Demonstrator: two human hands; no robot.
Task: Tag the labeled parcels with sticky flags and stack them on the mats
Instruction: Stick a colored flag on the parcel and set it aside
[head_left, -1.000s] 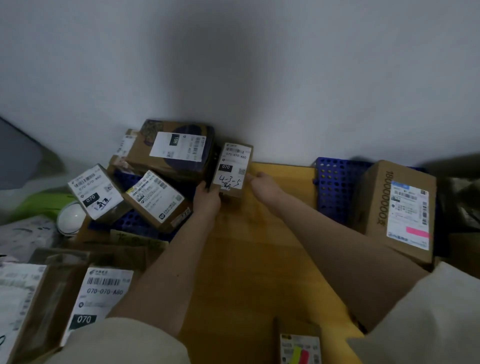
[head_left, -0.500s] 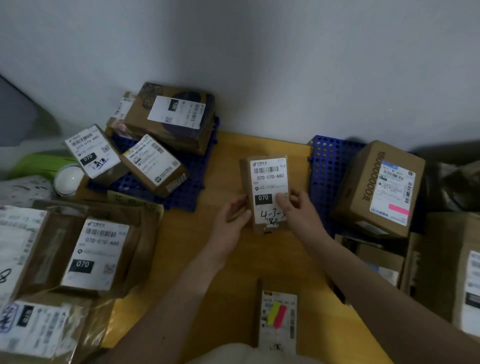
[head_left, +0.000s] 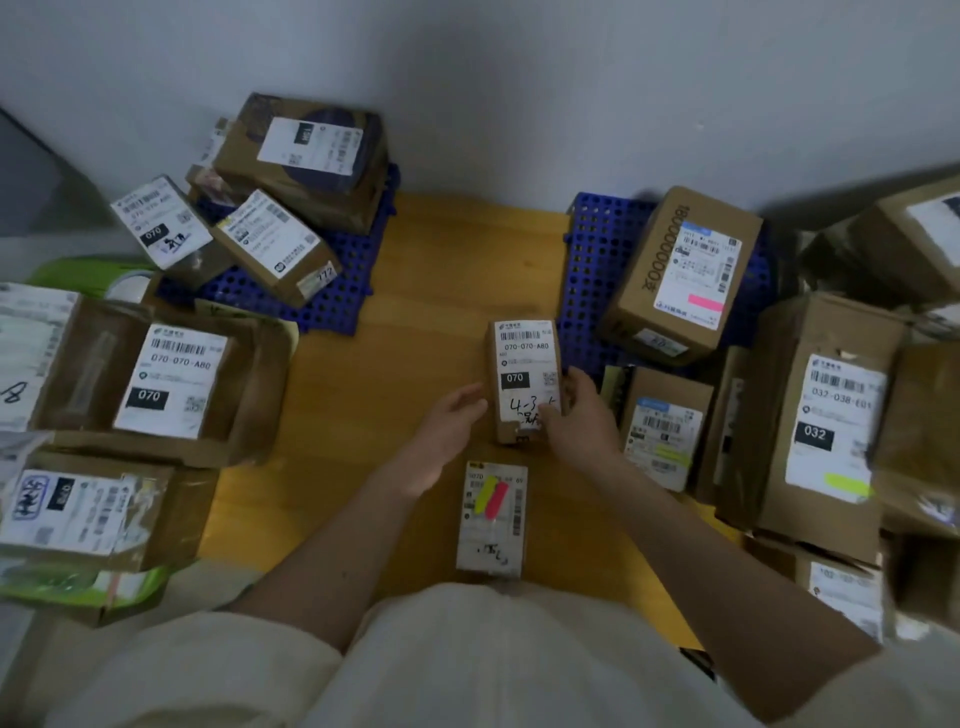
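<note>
A small brown parcel (head_left: 522, 364) with a white 070 label lies on the wooden floor (head_left: 415, 312) at the centre. My right hand (head_left: 576, 415) grips its lower right edge, thumb on the label. My left hand (head_left: 449, 431) is open just left of it, fingertips near its edge. Closer to me lies a flat parcel (head_left: 491, 525) carrying yellow and pink sticky flags (head_left: 492, 496). One blue mat (head_left: 311, 291) at the back left bears several parcels. The blue mat (head_left: 592, 280) at the right holds a big box (head_left: 680, 275) with a pink flag.
Open and shut labelled boxes (head_left: 166, 379) crowd the left side. More boxes (head_left: 826, 415) stand at the right, one with a yellow-green flag. A grey wall (head_left: 519, 78) closes the back. Bare floor lies between the two mats.
The small parcel came from beside the back-left mat toward me and now lies on the floor at the centre. My left hand has let go of it; the right hand still holds it.
</note>
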